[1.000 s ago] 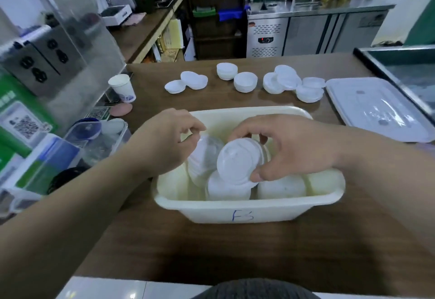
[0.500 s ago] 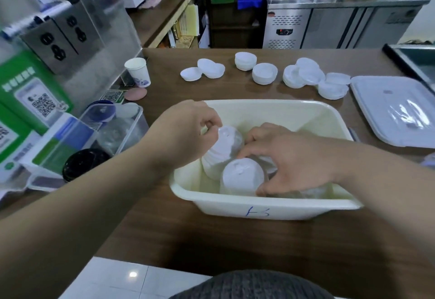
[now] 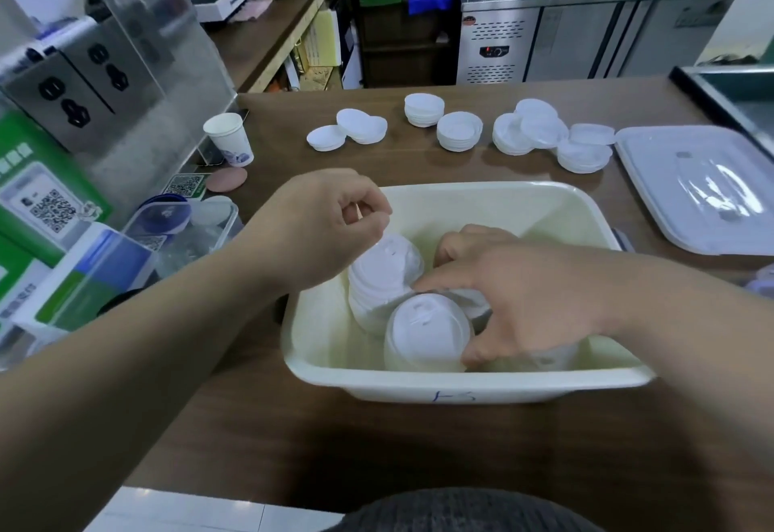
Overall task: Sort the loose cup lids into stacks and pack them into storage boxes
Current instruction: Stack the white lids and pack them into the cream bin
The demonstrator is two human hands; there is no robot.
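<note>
The storage box (image 3: 481, 382) is a pale cream, with a scribble of blue ink on its near wall. The stacked lids (image 3: 425, 334) inside it are plain white, as are the loose lids (image 3: 458, 131) farther back. Under it all, the table (image 3: 377, 447) is dark brown with a wood grain. Off to the left, a white paper cup (image 3: 229, 139) carries a blue print, a round coaster (image 3: 227, 178) is dusty pink, and a green sign (image 3: 21, 171) bears a black-and-white QR code.

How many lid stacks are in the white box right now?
2 show in the box: a rear stack at the left hand, a front stack gripped by the right hand, which may hide more.
</note>
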